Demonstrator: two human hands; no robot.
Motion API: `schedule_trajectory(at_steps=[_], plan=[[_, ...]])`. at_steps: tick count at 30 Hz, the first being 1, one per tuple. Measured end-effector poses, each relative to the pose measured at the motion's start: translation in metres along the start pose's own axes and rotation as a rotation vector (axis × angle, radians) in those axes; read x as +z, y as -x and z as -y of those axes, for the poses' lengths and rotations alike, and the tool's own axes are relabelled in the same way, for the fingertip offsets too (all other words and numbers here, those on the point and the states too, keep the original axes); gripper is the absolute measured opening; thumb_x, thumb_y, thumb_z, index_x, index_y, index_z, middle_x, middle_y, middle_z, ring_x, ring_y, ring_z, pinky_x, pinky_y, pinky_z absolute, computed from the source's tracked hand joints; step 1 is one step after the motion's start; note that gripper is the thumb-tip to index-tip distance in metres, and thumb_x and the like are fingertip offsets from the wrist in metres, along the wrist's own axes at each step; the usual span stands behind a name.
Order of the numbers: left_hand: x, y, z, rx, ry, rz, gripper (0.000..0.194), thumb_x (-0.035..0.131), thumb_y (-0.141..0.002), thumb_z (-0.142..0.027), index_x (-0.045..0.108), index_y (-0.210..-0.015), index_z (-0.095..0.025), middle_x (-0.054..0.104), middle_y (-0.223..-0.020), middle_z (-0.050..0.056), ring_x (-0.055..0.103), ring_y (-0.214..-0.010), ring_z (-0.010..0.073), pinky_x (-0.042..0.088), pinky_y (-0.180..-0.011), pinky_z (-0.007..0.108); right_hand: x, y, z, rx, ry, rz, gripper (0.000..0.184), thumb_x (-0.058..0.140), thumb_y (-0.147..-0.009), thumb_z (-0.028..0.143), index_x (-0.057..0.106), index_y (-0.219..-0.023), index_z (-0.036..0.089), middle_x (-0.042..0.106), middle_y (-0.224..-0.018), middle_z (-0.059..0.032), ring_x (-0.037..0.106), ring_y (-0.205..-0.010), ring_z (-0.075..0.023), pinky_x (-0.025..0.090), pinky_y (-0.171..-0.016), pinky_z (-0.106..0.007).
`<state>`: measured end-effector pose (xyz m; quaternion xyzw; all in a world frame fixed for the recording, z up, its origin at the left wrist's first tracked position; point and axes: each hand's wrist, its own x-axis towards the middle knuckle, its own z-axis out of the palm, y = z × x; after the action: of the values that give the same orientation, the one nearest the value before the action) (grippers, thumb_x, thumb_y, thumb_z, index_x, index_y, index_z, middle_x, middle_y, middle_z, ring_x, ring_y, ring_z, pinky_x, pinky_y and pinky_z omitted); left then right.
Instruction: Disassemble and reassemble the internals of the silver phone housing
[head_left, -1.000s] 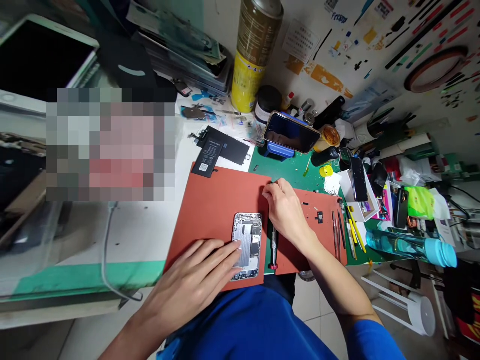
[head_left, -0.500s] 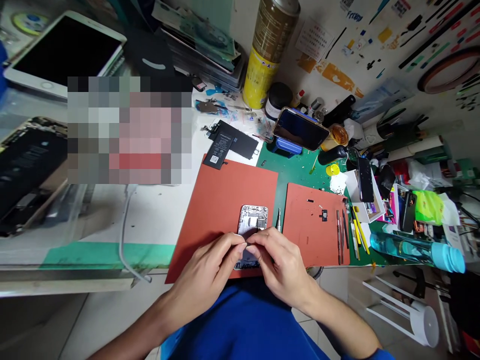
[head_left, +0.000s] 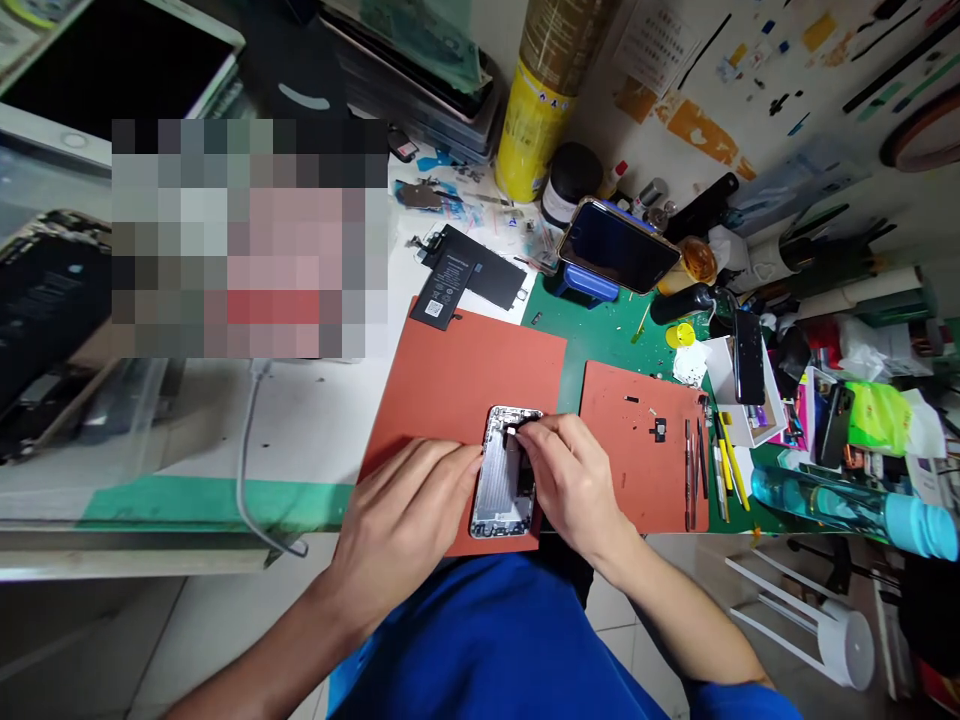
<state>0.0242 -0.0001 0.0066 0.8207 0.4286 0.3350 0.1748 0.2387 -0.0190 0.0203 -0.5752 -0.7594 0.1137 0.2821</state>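
Observation:
An opened silver phone body (head_left: 501, 478) lies face down on the larger red mat (head_left: 465, 380) near the desk's front edge. My left hand (head_left: 405, 520) rests against the phone's left side, fingers curled, steadying it. My right hand (head_left: 570, 475) is over the phone's upper right part, thumb and forefinger pinched on a small dark part (head_left: 517, 428) at the top of the phone. What exactly the part is cannot be made out.
A smaller red mat (head_left: 637, 450) to the right carries tiny parts, with tweezers and tools (head_left: 694, 470) along its right edge. Black batteries (head_left: 469, 280), a propped phone (head_left: 619, 245), a yellow can (head_left: 532, 140), a blue bottle (head_left: 847, 505) and much clutter surround the green mat.
My right hand came back from the mat's far edge to the phone, met my left over its lower part, then moved up to its top. The view shifted slightly.

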Motion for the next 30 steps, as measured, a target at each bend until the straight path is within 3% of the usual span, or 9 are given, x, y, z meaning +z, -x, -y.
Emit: schedule_trajectory(at_steps=[3, 6, 15, 23, 27, 30], plan=[[0.005, 0.002, 0.008, 0.143, -0.112, 0.071, 0.035, 0.066, -0.099, -0.005, 0.067, -0.133, -0.014, 0.077, -0.117, 0.013, 0.072, -0.106, 0.0283, 0.059, -0.097, 0.044, 0.009, -0.010, -0.006, -0.005, 0.043, 0.011, 0.025, 0.056, -0.105, 0.005, 0.071, -0.121, 0.017, 0.072, -0.102, -0.0105, 0.069, -0.094, -0.0215, 0.061, -0.080, -0.034], [0.010, 0.004, 0.011, 0.165, -0.164, 0.133, 0.046, 0.067, -0.099, -0.006, 0.063, -0.144, -0.013, 0.075, -0.127, 0.017, 0.069, -0.117, 0.0333, 0.057, -0.100, 0.049, 0.013, -0.013, -0.006, -0.037, 0.114, 0.030, 0.024, 0.056, -0.106, 0.007, 0.071, -0.122, 0.017, 0.074, -0.103, -0.0106, 0.068, -0.093, -0.0217, 0.060, -0.079, -0.035], [0.012, 0.008, 0.011, 0.174, -0.255, 0.206, 0.054, 0.061, -0.100, -0.004, 0.056, -0.154, -0.011, 0.073, -0.136, 0.018, 0.066, -0.122, 0.0344, 0.053, -0.103, 0.050, 0.011, -0.013, -0.003, -0.130, 0.257, 0.041, 0.022, 0.055, -0.108, 0.011, 0.070, -0.123, 0.014, 0.075, -0.101, -0.0118, 0.065, -0.086, -0.0228, 0.056, -0.074, -0.038], [0.012, 0.000, 0.007, 0.189, -0.303, 0.202, 0.050, 0.058, -0.099, -0.004, 0.059, -0.149, -0.007, 0.074, -0.129, 0.017, 0.065, -0.115, 0.0339, 0.052, -0.097, 0.050, 0.013, -0.012, -0.004, -0.160, 0.286, 0.039, 0.024, 0.056, -0.107, 0.010, 0.071, -0.125, 0.013, 0.075, -0.104, -0.0125, 0.066, -0.088, -0.0229, 0.056, -0.075, -0.038], [0.012, -0.003, 0.005, 0.189, -0.324, 0.192, 0.047, 0.059, -0.101, -0.007, 0.060, -0.148, -0.007, 0.075, -0.126, 0.016, 0.065, -0.112, 0.0330, 0.052, -0.094, 0.049, 0.014, -0.013, -0.004, -0.151, 0.248, 0.000, 0.023, 0.059, -0.105, 0.007, 0.073, -0.122, 0.013, 0.075, -0.101, -0.0117, 0.067, -0.087, -0.0223, 0.058, -0.075, -0.037], [0.012, -0.005, 0.005, 0.205, -0.330, 0.189, 0.045, 0.060, -0.102, -0.008, 0.061, -0.147, -0.006, 0.075, -0.125, 0.016, 0.065, -0.111, 0.0335, 0.052, -0.093, 0.049, 0.014, -0.012, -0.005, -0.067, 0.123, -0.018, 0.025, 0.059, -0.103, 0.004, 0.073, -0.121, 0.013, 0.074, -0.100, -0.0115, 0.068, -0.088, -0.0221, 0.061, -0.076, -0.037]])
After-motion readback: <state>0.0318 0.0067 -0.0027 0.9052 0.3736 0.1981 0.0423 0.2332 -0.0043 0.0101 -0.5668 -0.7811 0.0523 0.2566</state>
